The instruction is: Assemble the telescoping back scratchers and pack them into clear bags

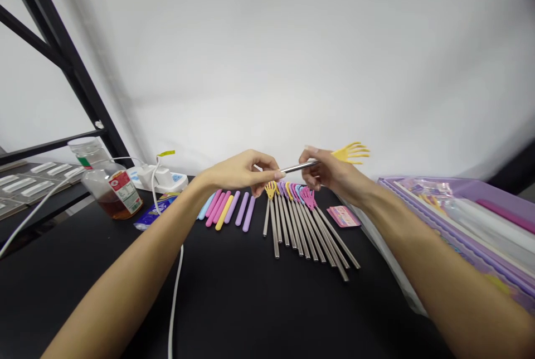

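Note:
A back scratcher with a metal rod (298, 167) and a yellow hand-shaped head (351, 153) is held up above the table, nearly level. My left hand (246, 170) pinches the rod's left end; whether a handle sits inside those fingers is hidden. Close to the yellow head, my right hand (328, 172) is closed around the rod. Below lies a row of back scratchers (292, 224) with yellow, purple, blue and pink heads, rods pointing towards me. Left of them are several loose plastic handles (224, 213) in blue, pink, yellow and purple.
Pink cards (343, 216) lie right of the rods. A purple box (472, 258) with packaged items fills the right side. At left stand a jar of brown liquid (109, 183), a power strip (169, 182) and a blue packet (152, 215). A white cable (176, 286) crosses the black table.

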